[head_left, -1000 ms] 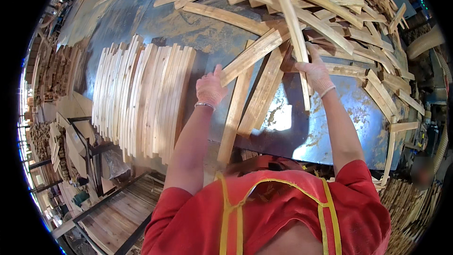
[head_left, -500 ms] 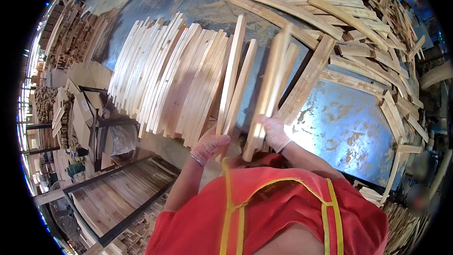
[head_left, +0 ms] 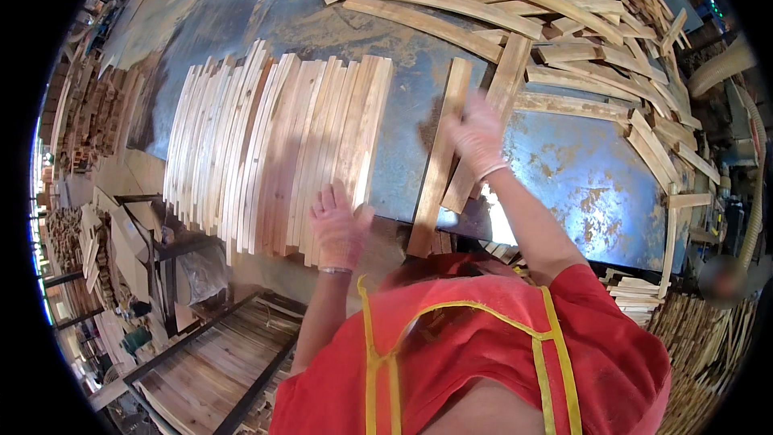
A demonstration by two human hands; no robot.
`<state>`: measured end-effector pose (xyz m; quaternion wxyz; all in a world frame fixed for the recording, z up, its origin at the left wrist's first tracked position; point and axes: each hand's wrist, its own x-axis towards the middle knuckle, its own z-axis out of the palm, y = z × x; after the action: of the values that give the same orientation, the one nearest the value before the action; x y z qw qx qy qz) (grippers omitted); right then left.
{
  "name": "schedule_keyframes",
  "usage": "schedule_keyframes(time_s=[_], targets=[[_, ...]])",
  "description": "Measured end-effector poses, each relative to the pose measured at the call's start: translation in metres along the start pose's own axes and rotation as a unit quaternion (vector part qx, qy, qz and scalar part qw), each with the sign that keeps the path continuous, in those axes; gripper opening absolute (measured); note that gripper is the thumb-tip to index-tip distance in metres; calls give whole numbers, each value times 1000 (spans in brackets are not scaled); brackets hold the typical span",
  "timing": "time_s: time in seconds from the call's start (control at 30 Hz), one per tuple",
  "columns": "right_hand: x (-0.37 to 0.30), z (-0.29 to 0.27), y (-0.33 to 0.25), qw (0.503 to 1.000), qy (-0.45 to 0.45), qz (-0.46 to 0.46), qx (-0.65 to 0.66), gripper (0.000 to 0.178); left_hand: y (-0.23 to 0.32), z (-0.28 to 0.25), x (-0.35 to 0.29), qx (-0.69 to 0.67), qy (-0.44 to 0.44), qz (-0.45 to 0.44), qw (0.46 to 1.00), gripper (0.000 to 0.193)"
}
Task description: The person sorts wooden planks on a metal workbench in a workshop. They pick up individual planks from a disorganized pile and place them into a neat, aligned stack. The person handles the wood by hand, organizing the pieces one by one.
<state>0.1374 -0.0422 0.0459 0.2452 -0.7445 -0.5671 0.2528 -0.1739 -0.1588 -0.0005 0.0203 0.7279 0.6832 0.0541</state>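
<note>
A long row of pale wooden strips [head_left: 270, 145] lies side by side on the metal table. At the row's right end, my left hand [head_left: 339, 227] in a thin glove rests by the near ends, fingers spread, gripping nothing. My right hand [head_left: 479, 138], also gloved, is further forward and smeared by motion. It is over the right edge of a single wooden strip [head_left: 441, 153], whose near end sticks out past the table edge. Whether its fingers close on that strip is unclear. Right of it lies a wider board [head_left: 509, 72], partly hidden by my right hand and forearm.
A jumbled heap of curved wooden pieces [head_left: 555, 4] covers the table's far right. Bare metal tabletop [head_left: 580, 169] shows beside my right forearm. Below left stands a dark-framed rack [head_left: 217, 366] holding boards. More stacked wood [head_left: 97, 125] stands at far left.
The strips at my left hand now stand against the row's right end, and that hand has opened. My right hand has moved forward; the piece it held upright and blurred is no longer raised.
</note>
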Motion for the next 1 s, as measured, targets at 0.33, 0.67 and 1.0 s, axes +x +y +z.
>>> schedule_keyframes(time_s=[0.33, 0.67, 1.0], targets=[[44, 3, 101, 957, 165, 233, 42, 111, 6, -7, 28, -50, -39, -3, 998, 68], [-44, 22, 69, 790, 68, 223, 566, 101, 36, 0, -17, -131, 47, 97, 985, 72], [-82, 60, 28, 755, 81, 233, 607, 104, 82, -26, 6, -288, -226, 63, 929, 96]])
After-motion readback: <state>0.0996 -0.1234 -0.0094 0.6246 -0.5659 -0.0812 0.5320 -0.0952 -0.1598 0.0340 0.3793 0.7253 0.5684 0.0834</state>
